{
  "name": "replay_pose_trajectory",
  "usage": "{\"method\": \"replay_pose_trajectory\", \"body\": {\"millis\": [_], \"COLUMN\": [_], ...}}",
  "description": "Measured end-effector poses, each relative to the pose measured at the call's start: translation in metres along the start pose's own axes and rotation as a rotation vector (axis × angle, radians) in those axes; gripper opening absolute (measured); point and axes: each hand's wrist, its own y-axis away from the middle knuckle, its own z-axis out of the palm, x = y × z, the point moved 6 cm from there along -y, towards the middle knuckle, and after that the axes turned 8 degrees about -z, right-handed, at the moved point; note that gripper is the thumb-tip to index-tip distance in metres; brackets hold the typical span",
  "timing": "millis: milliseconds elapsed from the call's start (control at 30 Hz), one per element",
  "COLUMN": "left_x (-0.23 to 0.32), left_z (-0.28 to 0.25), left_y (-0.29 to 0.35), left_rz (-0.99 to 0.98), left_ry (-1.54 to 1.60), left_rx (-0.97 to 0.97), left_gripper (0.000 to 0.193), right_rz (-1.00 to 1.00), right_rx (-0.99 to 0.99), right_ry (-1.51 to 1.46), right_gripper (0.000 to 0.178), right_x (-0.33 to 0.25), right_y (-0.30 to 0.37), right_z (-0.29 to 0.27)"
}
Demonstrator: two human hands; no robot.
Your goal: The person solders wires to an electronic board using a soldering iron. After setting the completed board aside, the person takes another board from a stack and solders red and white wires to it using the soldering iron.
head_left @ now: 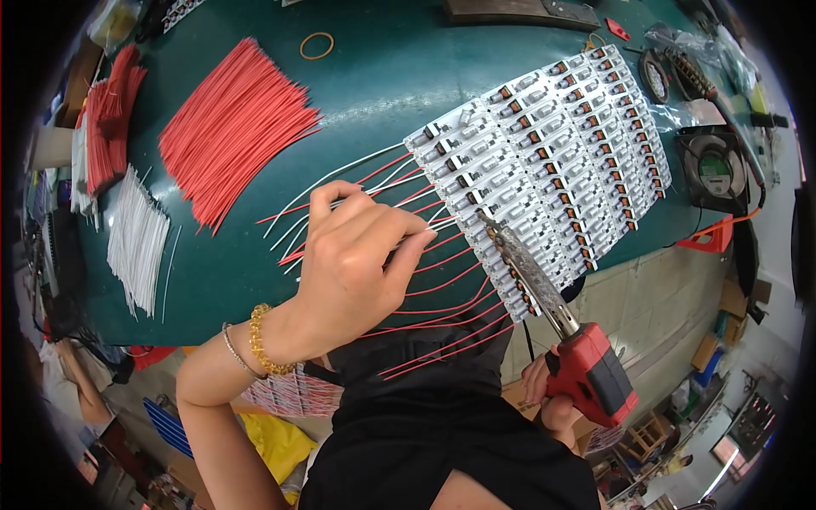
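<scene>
A white panel of small circuit boards (561, 161) lies tilted on the green table, with rows of small parts and orange-brown pieces. Thin red and white wires (442, 293) trail from its near left edge. My left hand (353, 263) is beside that edge, thumb and forefinger pinched on a white wire (442, 224) that reaches a board. Other wires pass under the palm, which hides part of them. My right hand (548, 395) grips a red and black soldering gun (591, 374) by its handle. The gun's dark, crusted tip rests at or just above the boards near that wire's end.
Cut red wires (238, 127) and white wires (140, 242) lie in piles on the left, beside red bundles (110, 119). A rubber band (316, 46) lies farther back. At right stand a small black fan (714, 166) and a soldering iron (690, 75) with its cord.
</scene>
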Motion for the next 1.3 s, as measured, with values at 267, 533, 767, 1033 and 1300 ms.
{"method": "replay_pose_trajectory", "body": {"millis": [267,533,767,1033,1300], "left_x": [0.021,0.019,0.017,0.017,0.018], "left_z": [-0.024,0.013,0.016,0.016,0.018], "left_y": [0.003,0.020,0.023,0.024,0.025], "left_rz": [-0.066,-0.174,-0.171,-0.137,-0.121], "left_ry": [-0.073,-0.026,-0.040,-0.054,-0.056], "left_rx": [0.009,0.110,0.131,0.152,0.178], "left_gripper": [0.013,0.013,0.014,0.015,0.015], "right_rz": [-0.015,-0.050,-0.055,0.226,-0.403], "right_rx": [-0.108,-0.115,-0.079,-0.090,0.155], "right_ry": [0.025,0.104,0.173,0.290,-0.021], "right_gripper": [0.037,0.068,0.088,0.019,0.011], "right_x": [0.004,0.004,0.001,0.011,0.019], "right_y": [0.011,0.017,0.023,0.032,0.060], "right_z": [-0.008,-0.008,-0.004,-0.012,-0.036]}}
